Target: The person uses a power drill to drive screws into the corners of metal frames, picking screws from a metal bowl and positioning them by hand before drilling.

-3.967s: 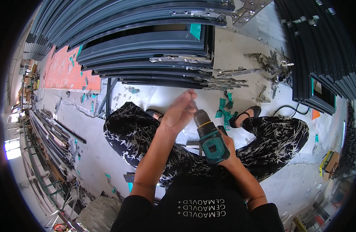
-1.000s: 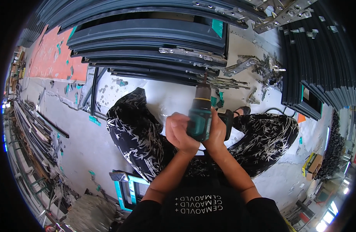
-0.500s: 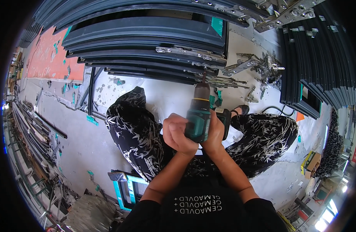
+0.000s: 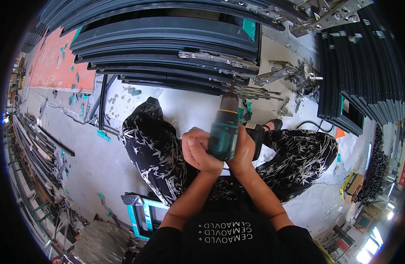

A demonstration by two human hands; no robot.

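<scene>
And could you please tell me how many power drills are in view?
1: the teal power drill, gripped in the right hand, with the left hand at its side. Others could be hidden from view.

Around me I see a pale floor [image 4: 92,163], scattered with scraps of green tape [image 4: 104,135]. On my left there is an orange-red surface [image 4: 57,68] and, farther, many long bars [image 4: 37,154]. On my right are a cardboard box [image 4: 355,188] and, lower, bright white light [image 4: 370,246].

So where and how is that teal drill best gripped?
Likely the stretch between the drill's body and battery, from the near right: the battery juts rightward, while the chuck and bit point away toward the stacked frames.
</scene>
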